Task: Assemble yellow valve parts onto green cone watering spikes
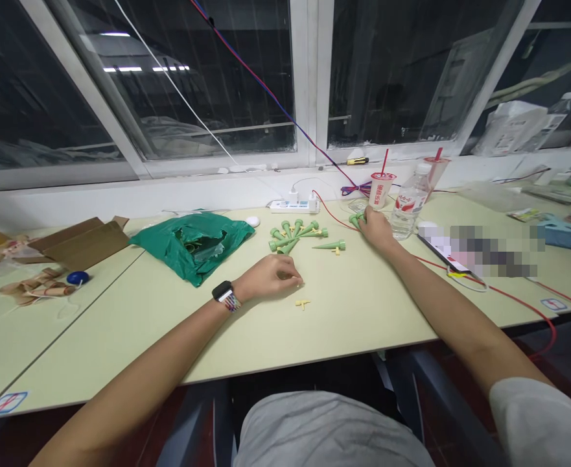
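Note:
My right hand (378,229) reaches to the back of the table, its fingers closed on a green plastic watering spike (356,219), partly hidden by the hand. My left hand (271,275) rests on the table with thumb and fingertips pinched together; anything between them is too small to make out. In front of its fingertips lies a small yellow plastic valve (302,303). Several green watering spikes (299,228) with yellow valves are fanned out beyond the left hand. One more spike (330,245) lies apart, between the hands, with a yellow valve at its wide end.
A torn green plastic bag (195,243) lies left of the spikes. Behind them is a power strip (295,206). A drink cup (382,189) and a water bottle (407,204) stand beyond my right hand. A red cable (513,299) crosses the right side. A cardboard box (83,243) sits left.

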### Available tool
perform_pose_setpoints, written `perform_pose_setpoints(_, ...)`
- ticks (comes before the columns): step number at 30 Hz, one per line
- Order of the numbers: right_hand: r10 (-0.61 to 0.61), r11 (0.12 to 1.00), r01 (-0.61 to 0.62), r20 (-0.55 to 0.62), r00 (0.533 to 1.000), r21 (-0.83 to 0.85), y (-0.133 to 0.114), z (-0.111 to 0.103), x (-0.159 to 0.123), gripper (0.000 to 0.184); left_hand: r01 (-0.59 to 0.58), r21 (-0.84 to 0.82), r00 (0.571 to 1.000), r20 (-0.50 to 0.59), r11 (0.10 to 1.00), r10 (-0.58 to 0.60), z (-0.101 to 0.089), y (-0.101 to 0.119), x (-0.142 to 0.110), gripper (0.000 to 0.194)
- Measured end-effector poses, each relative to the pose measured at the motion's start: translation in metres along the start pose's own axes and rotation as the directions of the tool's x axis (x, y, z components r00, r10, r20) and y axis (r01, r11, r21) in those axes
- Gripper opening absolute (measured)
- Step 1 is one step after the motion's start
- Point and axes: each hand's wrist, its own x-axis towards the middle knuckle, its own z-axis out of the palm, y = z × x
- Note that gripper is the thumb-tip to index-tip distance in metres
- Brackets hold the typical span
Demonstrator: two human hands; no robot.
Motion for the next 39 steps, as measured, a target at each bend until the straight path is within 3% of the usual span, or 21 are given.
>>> perform_pose_setpoints(9, -0.032, 0.997, 0.03, 0.02, 0.999, 0.071, 0.011, 0.012, 0.004, 0.023, -0.113, 0.092, 0.994, 0.01, 0.989, 0.113, 0.002, 0.004, 0.001, 0.023)
perform_pose_setpoints(17, -0.023, 0.996, 0.019, 0.043, 0.999, 0.091, 0.008, 0.007, 0.002, 0.03, -0.045, 0.077, 0.999, 0.028, 0.996, 0.043, 0.002, 0.011, 0.0, 0.024)
perform_pose_setpoints(23, -0.043, 0.997, 0.037, 0.088, 0.995, 0.068, 0.003, 0.004, -0.004, 0.036, -0.031, 0.12, 0.994, 0.111, 0.992, 0.018, 0.005, 0.032, 0.0, 0.051)
perform_pose_setpoints(25, -0.044, 0.997, 0.039, 0.069, 0.997, 0.062, 0.0, 0.004, -0.006, 0.038, -0.061, 0.164, 0.99, 0.135, 0.985, 0.039, 0.007, 0.036, -0.001, 0.052)
perform_pose_setpoints(28, -0.096, 0.993, 0.099, -0.037, 0.995, 0.069, -0.007, 0.001, -0.013, 0.039, -0.088, 0.191, 0.99, 0.128, 0.978, 0.064, 0.009, 0.036, -0.002, 0.038)
perform_pose_setpoints(32, -0.365, 0.912, 0.376, -0.096, 0.926, 0.166, -0.021, -0.008, -0.025, 0.027, -0.108, 0.175, 0.992, 0.09, 0.979, 0.093, 0.011, 0.03, -0.003, 0.026)
perform_pose_setpoints(35, -0.557, 0.802, 0.54, -0.006, 0.831, 0.255, -0.028, -0.018, -0.033, 0.021, -0.101, 0.163, 0.994, 0.068, 0.981, 0.09, 0.011, 0.027, -0.003, 0.023)
perform_pose_setpoints(39, -0.68, 0.721, 0.629, 0.124, 0.723, 0.29, -0.029, -0.025, -0.038, 0.024, -0.083, 0.151, 0.996, 0.055, 0.985, 0.076, 0.008, 0.026, -0.003, 0.021)
